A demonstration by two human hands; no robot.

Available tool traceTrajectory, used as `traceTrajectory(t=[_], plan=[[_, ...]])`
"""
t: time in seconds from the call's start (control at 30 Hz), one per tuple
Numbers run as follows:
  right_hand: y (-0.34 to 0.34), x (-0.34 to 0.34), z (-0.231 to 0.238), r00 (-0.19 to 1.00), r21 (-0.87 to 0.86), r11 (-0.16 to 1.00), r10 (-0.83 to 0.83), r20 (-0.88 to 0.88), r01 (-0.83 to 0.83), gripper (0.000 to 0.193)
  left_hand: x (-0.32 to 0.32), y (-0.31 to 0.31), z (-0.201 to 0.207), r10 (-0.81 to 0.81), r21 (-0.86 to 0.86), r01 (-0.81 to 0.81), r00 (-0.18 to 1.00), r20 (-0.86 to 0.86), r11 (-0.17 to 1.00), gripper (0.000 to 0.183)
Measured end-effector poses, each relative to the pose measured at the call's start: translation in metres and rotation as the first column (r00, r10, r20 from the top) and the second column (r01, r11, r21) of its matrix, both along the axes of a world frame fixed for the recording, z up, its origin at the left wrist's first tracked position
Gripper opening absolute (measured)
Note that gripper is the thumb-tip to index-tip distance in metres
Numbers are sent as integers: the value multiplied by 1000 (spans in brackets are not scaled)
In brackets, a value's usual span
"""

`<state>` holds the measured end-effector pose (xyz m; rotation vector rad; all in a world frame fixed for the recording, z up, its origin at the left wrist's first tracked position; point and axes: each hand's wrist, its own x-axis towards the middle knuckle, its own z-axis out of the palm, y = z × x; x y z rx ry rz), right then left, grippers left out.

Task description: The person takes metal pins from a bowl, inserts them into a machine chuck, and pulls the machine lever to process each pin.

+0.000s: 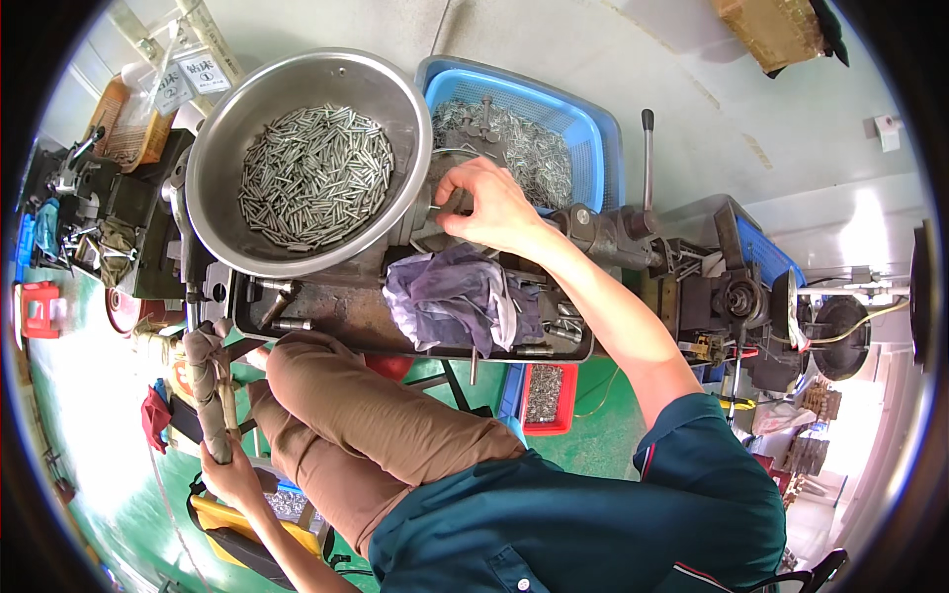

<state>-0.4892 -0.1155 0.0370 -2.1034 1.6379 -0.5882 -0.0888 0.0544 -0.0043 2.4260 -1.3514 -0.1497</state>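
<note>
Wrapped lever (207,395): clamps left hand (232,476) round lower end. Curls right hand (492,211) near steel bowl's (219,163) right edge; cannot tell if pinching.

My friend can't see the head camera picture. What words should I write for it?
A person grips a wrapped lever with the left hand and curls the right hand beside a big metal bowl of silvery pins. Right of the bowl is a blue basket of metal pieces; a purple rag lies nearer the person.
</note>
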Motion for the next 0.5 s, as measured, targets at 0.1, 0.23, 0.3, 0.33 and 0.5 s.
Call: traceTrajectory(t=[0.1,0.23,0.3,0.33,0.5], plan=[[-1,5,-1,1000,-22,1000,16,5,-16,20,-2,0,2,5,-9,-4,1000,15,1000,32],[-2,4,-1,999,-47,998,37,12,-37,18,-3,-1,5,-25,-39,25,1000,3,999,30],[0,3,5,996,-109,992,56,-63,-62,12,-4,0,4,-47,-77,49,999,21,996,29],[3,1,7,996,-115,991,58,-63,-65,12,-4,0,4,-54,-80,56,998,20,995,27],[39,-6,28,967,-173,983,-18,255,64,9,-10,0,6,-10,-73,10,1000,4,997,21]])
